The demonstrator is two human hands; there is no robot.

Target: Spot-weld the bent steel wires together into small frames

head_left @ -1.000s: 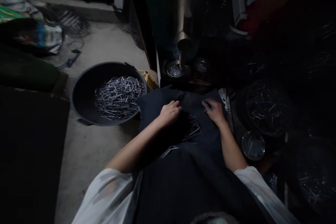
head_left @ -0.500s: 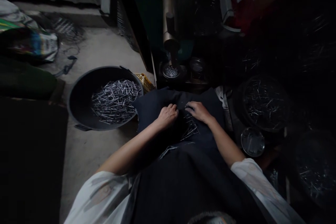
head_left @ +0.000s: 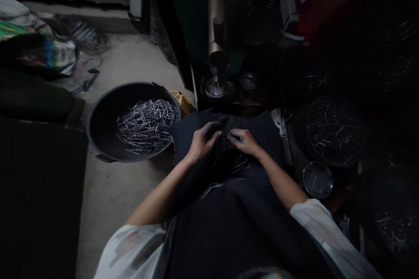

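Note:
Dark cloth (head_left: pixel 186 133) spreads over the lap, with several thin metal pins (head_left: pixel 240 163) lying on it below the hands. Above the cloth, my left hand (head_left: pixel 204 139) is curled, thumb and fingers close together; anything between them is too small to name. Just to its right, my right hand (head_left: pixel 242 140) is closed at the fingertips, and what it pinches cannot be made out. A small gap separates the two hands. A large dark basin (head_left: pixel 104 126) at the left holds a heap of metal pins (head_left: pixel 147 126).
A metal tube (head_left: pixel 216 17) points down over a small bowl of shiny bits (head_left: pixel 216 90). A yellow crate (head_left: pixel 182 102) stands beside the basin. At the right are a dark tub of pins (head_left: pixel 334 128) and a round clear dish (head_left: pixel 317 179). Sacks (head_left: pixel 62 54) lie at the upper left.
My left hand has turned and lifted, its thumb now showing apart from its fingers. My right hand's fingers have curled in more. The pins on the cloth have shifted, and the view has moved slightly.

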